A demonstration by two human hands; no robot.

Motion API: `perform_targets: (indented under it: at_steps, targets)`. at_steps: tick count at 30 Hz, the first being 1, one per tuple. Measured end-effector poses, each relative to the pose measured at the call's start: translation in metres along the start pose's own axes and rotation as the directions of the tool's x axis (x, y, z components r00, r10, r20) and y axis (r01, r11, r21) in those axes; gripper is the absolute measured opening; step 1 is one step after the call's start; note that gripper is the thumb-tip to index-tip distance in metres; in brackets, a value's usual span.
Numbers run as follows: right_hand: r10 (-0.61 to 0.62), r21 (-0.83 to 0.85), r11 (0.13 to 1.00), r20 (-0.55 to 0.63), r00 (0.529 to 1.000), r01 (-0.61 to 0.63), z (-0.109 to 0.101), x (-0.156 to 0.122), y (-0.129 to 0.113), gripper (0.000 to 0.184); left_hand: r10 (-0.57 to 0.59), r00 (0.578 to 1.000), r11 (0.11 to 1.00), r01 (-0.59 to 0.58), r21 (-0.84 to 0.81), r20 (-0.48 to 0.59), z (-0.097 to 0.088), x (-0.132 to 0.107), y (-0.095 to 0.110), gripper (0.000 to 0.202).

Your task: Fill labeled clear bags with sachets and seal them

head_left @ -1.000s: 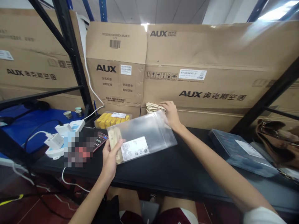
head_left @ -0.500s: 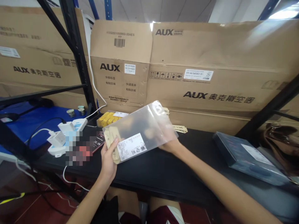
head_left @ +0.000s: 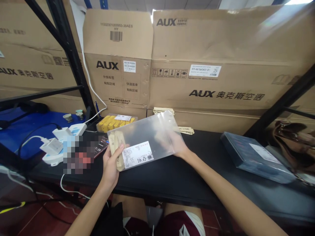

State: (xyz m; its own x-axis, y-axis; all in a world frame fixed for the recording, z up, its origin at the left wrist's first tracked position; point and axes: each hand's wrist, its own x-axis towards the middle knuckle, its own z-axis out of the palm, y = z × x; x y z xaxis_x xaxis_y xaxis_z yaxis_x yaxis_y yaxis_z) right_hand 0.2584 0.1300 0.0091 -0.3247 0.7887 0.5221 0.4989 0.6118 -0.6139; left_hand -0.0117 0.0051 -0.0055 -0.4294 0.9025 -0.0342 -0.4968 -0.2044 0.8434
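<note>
A frosted clear plastic bag [head_left: 157, 131] with a white printed label [head_left: 139, 154] is tilted above the black table. Several beige paper packets [head_left: 115, 139] stand at its left end, inside the plastic. My left hand [head_left: 112, 164] is closed around that end, thumb on the front over the packets. At the other end, my right hand [head_left: 178, 142] shows only dimly through the plastic. A pale blurred shape appears near its fingers; I cannot tell whether these fingers grip anything, or whether the hand is inside the bag or behind it.
More beige packets [head_left: 185, 130] lie behind the bag. A clear box of yellow packets [head_left: 115, 123] stands back left, near a phone [head_left: 100, 149] and a white power strip [head_left: 52, 157]. At right lies a dark blue wrapped box [head_left: 256, 157]. Large cartons [head_left: 209, 42] wall the back.
The bag has tilted slightly, and its right end now sits a little lower. More of the beige packets behind it show. My left hand keeps its hold, while the camera view has shifted slightly.
</note>
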Motion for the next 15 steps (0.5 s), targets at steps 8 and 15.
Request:
perform_targets:
  at_steps: [8, 15]
  targets:
    - [0.202, 0.703, 0.71, -0.251, 0.947, 0.034, -0.07, 0.016, -0.02, 0.054, 0.009, 1.0, 1.0, -0.009, 0.003, -0.023, 0.001, -0.001, 0.0, 0.069]
    - [0.241, 0.837, 0.544, -0.22, 0.945, 0.056, -0.071, 0.009, -0.04, 0.065, 0.013, 0.998, 0.997, -0.017, -0.069, -0.053, 0.004, -0.003, 0.003, 0.067]
